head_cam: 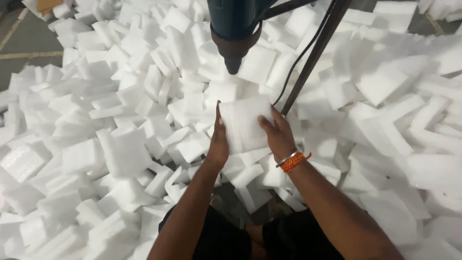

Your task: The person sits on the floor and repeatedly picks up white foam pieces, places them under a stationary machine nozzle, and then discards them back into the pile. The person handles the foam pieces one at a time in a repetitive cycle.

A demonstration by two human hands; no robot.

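The fingers of the left hand [219, 144] are pressed flat against the left edge of a white square block of foam [244, 124], with the thumb pointing up along that edge. The fingers of the right hand [275, 135] are closed on the right edge of the same block, the thumb lying on its front face. So both hands grip the foam block between them and hold it upright.

The block is directly under the dark tapered nozzle of a teal heat gun [235, 29], which hangs point down; a small gap is between nozzle and block. On the right wrist, just below the block, are an orange thread band and a thin metal bangle [292, 160]. A dark metal rod [313, 58] and a black cable [293, 72] run slanted to the right of the heat gun. All around the gun, a pile of white foam pieces [120, 144] covers the grey floor [29, 43].
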